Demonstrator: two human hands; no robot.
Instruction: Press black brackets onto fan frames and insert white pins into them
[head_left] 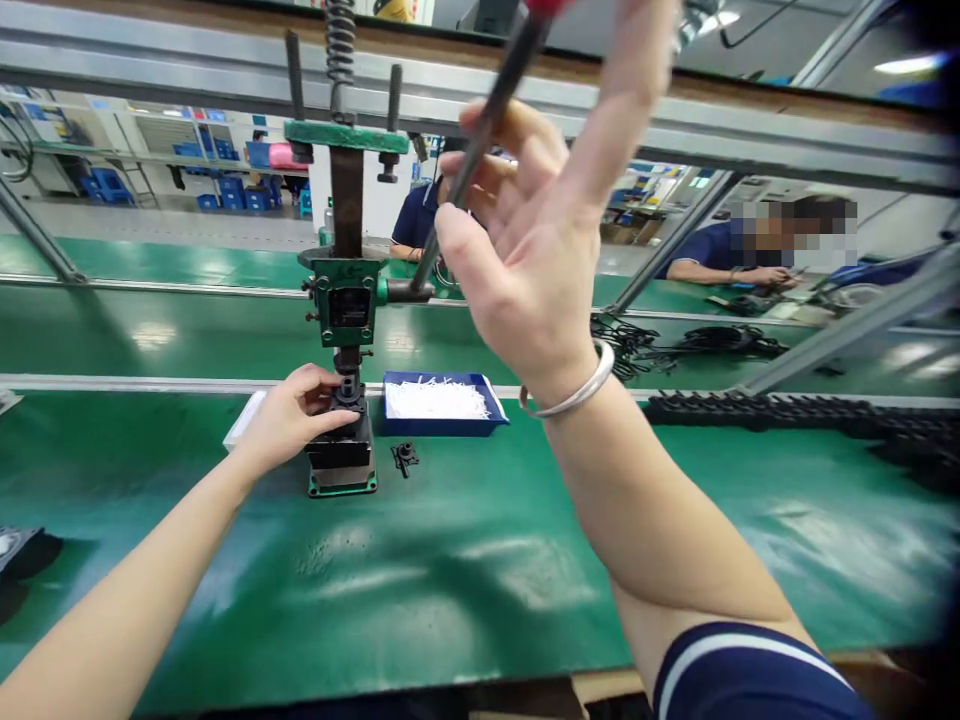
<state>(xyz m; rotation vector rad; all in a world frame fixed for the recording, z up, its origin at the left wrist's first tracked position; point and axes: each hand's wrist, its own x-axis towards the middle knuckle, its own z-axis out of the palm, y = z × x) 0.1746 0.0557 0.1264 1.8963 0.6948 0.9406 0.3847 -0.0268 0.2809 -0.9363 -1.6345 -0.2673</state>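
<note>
A green and black hand press (pixel 346 300) stands on the bench, with a coil spring above its ram. My left hand (pixel 296 415) closes its thumb and fingers around a small black plastic part (pixel 349 398) on the press base, directly under the ram. At the upper right, my right hand (pixel 536 215) is at the slanted press lever (pixel 480 145), thumb and curled fingers against the bar while one finger stretches up toward its red knob (pixel 546 5). Another black part (pixel 405 457) lies on the green surface right of the base.
A blue tray (pixel 442 428) of white strips stands behind the loose part. A white box (pixel 244 420) is partly hidden by my left hand. Black parts line the right (pixel 750 412); a dark part (pixel 22 555) lies far left. Beyond the metal frame, co-workers (pixel 701 255) sit near cables (pixel 720 343).
</note>
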